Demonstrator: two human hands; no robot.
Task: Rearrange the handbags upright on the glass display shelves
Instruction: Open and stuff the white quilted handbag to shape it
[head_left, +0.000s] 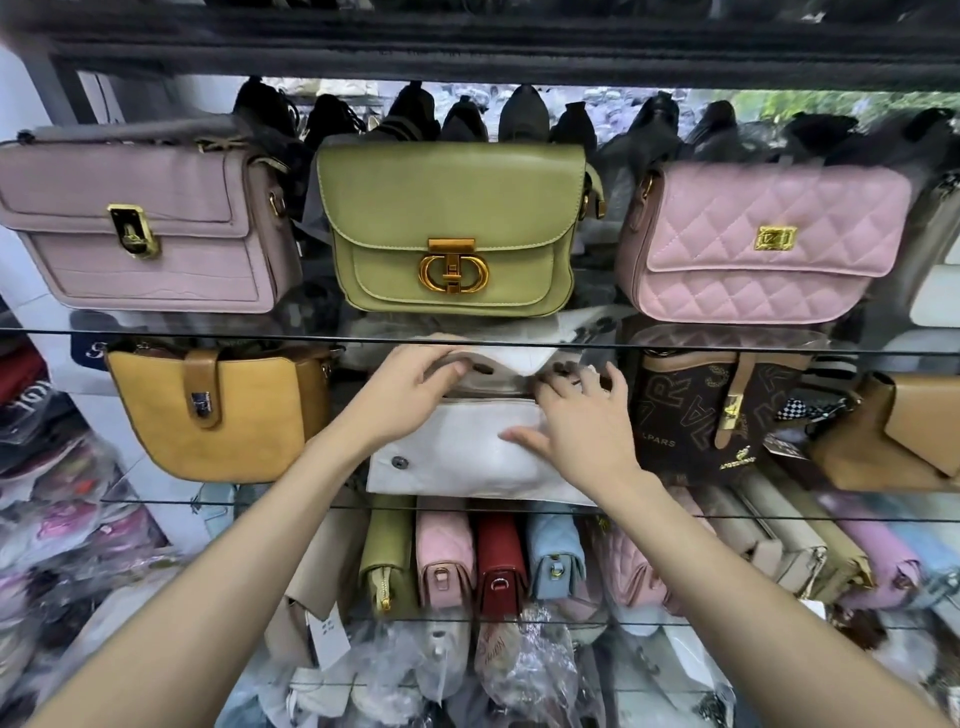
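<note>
Head view: handbags (451, 228) on glass shelves (208, 334)

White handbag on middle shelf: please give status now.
Left hand grips the white handbag top. Right hand on its front, thumb flat. Upper glass shelf edge close above.

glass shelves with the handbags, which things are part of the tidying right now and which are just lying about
In the job:
- white leather handbag, middle shelf
- left hand gripping its white flap
- right hand with fingers on the bag's top and front
- glass shelf edge

Just lying about:
- olive green flap bag with gold clasp, already upright
- pink quilted bag
- mustard tan bag
- plastic-wrapped bags lower down
</note>
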